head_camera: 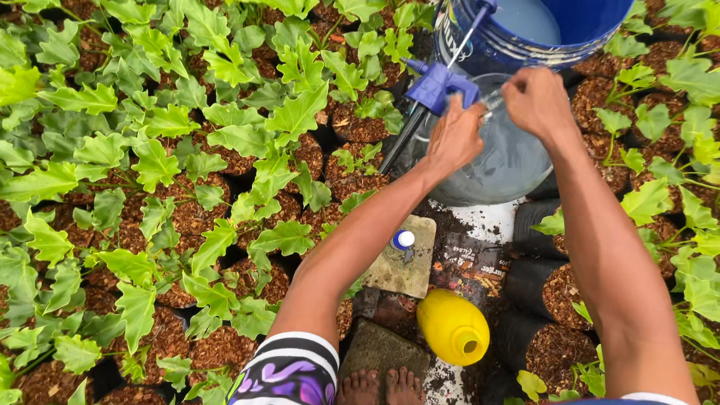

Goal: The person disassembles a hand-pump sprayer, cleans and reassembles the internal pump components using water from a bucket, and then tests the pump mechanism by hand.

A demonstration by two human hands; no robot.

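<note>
Overhead, potted green seedlings [150, 187] are seen all around. A blue bucket [592, 22] stands above a clear water-filled container [510, 161]. The blue sprayer pump head [442, 84] is held off its yellow bottle [452, 327], which lies open and uncapped. The left hand [454, 139] is closed near the pump; the right hand [536, 101] is pinched on something small, unclear. Reassembly is judged undone.

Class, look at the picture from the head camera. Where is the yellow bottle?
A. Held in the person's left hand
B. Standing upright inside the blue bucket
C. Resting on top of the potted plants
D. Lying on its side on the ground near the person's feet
D: the yellow bottle lies tipped over on the ground, its open neck showing, near the bare feet, with neither hand touching it.
</note>
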